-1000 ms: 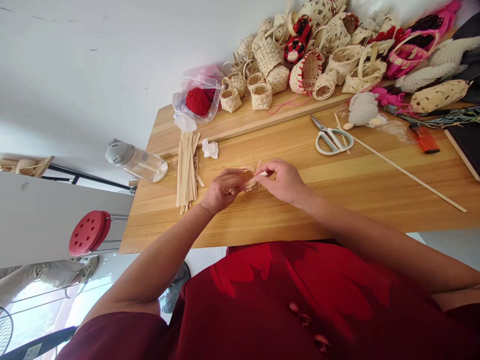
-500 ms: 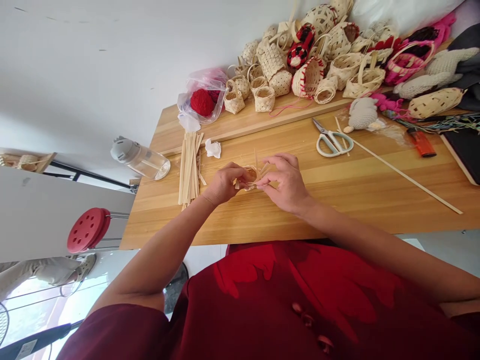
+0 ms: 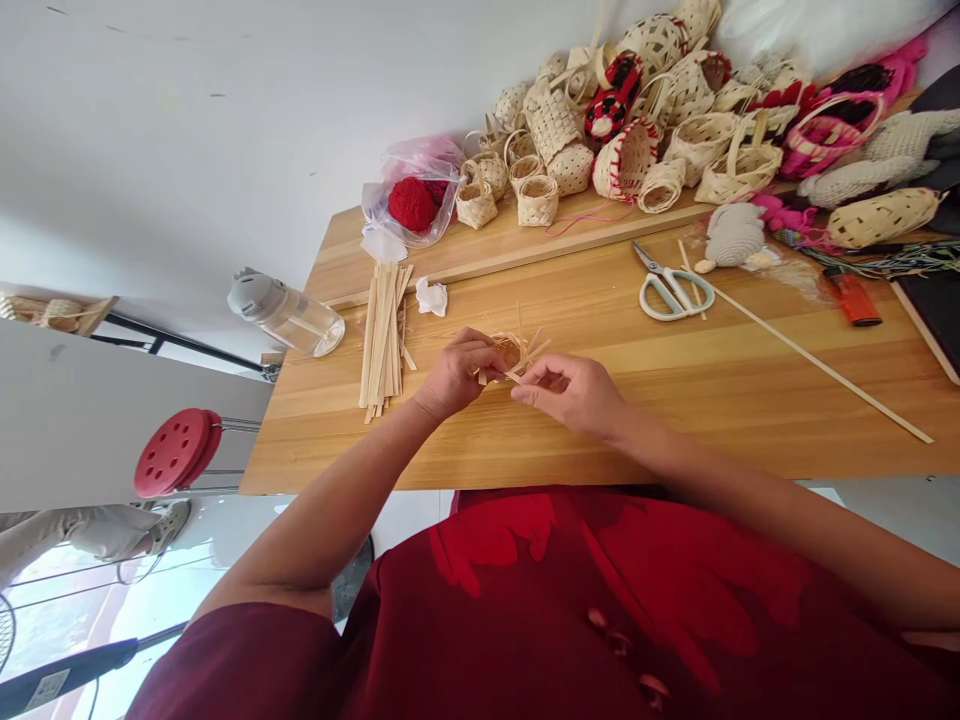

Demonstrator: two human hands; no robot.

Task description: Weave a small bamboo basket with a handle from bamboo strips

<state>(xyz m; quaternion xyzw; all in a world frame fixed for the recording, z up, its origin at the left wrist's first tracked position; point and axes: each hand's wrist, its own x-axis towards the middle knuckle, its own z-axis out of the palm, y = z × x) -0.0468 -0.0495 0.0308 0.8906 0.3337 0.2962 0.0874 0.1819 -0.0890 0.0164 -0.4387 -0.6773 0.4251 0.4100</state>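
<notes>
A small woven piece (image 3: pixel 508 350) of pale strips, with several loose ends sticking out, is held just above the wooden table (image 3: pixel 450 450). My left hand (image 3: pixel 459 376) is closed on its left side. At its lower right, my right hand (image 3: pixel 571 392) pinches one of the pale strips between thumb and fingers. The underside of the piece is hidden by the fingers. Flat pale strips (image 3: pixel 384 335) lie in a bundle left of my left hand. Scissors (image 3: pixel 672 285) with pale handles rest to the right, beyond my right hand.
Small woven baskets (image 3: pixel 537 200) crowd the table's back. A clear bottle (image 3: pixel 289 318) lies tilted at left. White crumpled tissue (image 3: pixel 431 297), a bag with red yarn (image 3: pixel 411 205), a long thin strip (image 3: pixel 821 363) and an orange lighter (image 3: pixel 851 297) are around. Red stools (image 3: pixel 171 452) stand left.
My right hand has moved down and slightly right, from the upper strips to a strip at the lower edge. My left hand still holds the piece. The view has shifted slightly.
</notes>
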